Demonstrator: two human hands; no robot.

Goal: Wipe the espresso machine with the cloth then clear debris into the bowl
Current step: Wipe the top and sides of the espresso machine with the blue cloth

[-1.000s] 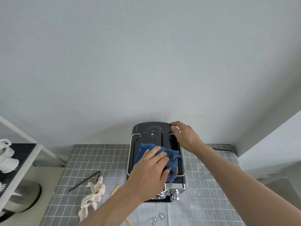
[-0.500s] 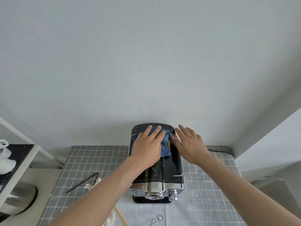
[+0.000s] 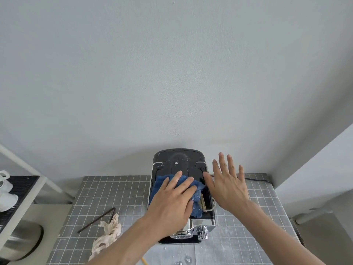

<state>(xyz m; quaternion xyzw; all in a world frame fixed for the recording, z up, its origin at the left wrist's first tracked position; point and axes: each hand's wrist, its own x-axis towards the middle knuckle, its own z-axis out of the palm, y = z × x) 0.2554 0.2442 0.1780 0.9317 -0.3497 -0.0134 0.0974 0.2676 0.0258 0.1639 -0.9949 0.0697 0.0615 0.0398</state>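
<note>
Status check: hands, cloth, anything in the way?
Left hand flat, pressing blue cloth on espresso machine top. Right hand open at machine's right edge. Crumpled paper, dark stick on counter, not cleared.

Left hand (image 3: 172, 203) hides much of the cloth (image 3: 196, 207) (bowl (image 3: 23, 243) cut off).

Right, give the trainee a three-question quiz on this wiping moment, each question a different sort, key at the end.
1. True or false: the left hand presses the crumpled blue cloth flat-fingered onto the top of the black and chrome espresso machine.
2. Multiple choice: the right hand is A) gripping the cloth, B) open with spread fingers by the machine's right edge, C) out of view.
3. Fill in: on the grey tiled mat, left of the machine, lie a crumpled beige wrapper and a thin dark ____.

Key: 1 true; 2 B; 3 stick.
</note>
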